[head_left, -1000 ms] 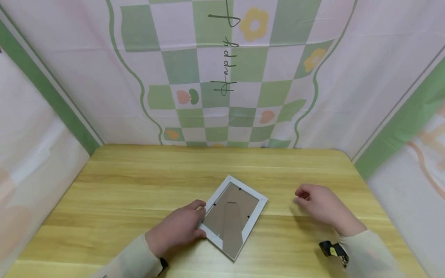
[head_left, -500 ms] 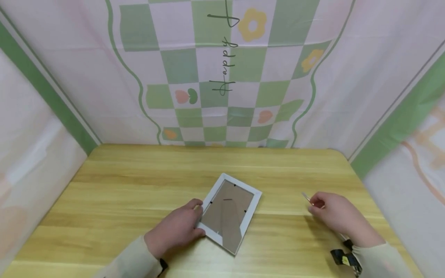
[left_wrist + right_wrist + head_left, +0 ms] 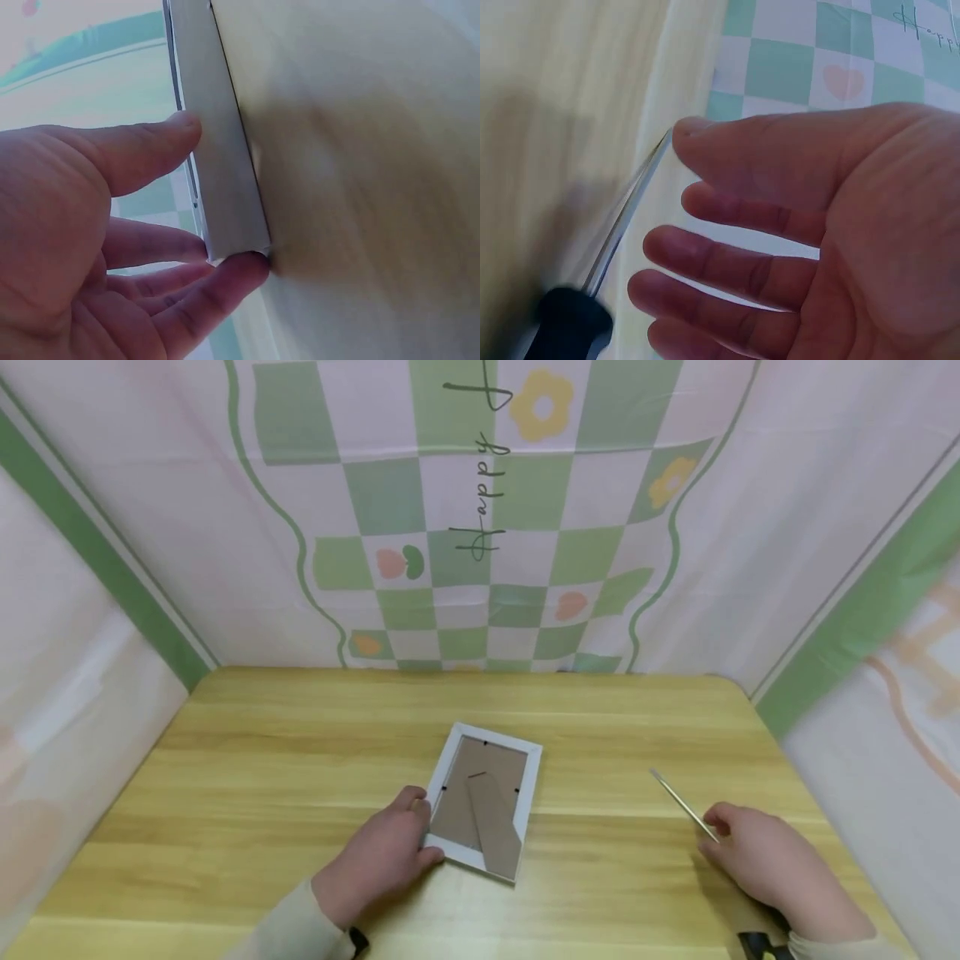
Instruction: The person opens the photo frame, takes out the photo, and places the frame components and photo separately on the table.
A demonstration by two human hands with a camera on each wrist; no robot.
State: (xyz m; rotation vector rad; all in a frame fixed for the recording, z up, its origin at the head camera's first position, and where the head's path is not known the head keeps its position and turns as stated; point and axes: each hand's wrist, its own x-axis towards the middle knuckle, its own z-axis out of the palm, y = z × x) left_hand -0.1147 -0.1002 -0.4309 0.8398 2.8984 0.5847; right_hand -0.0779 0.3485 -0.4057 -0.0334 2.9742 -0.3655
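Observation:
A picture frame [image 3: 454,806] with a white border lies face down on the wooden table, showing its brown backing, a stand leg [image 3: 497,831] and small black tabs. My left hand [image 3: 378,864] holds its near left corner; in the left wrist view the thumb touches the frame's side [image 3: 217,135] and fingers reach under the corner. Well to the right, my right hand [image 3: 780,864] pinches a screwdriver [image 3: 682,804] by its metal shaft, tip pointing away to the left. Its black handle [image 3: 566,326] shows in the right wrist view but is mostly hidden under the hand from above.
The wooden table [image 3: 300,735] ends at a patterned cloth [image 3: 465,610] that hangs behind it, with more cloth at both sides. Bare wood lies between the frame and the right hand. A dark strap [image 3: 761,943] shows at the right wrist.
The frame has turned anticlockwise and shifted left and away, the left hand still on it. My right hand has moved right and nearer, and more of the screwdriver's shaft now shows.

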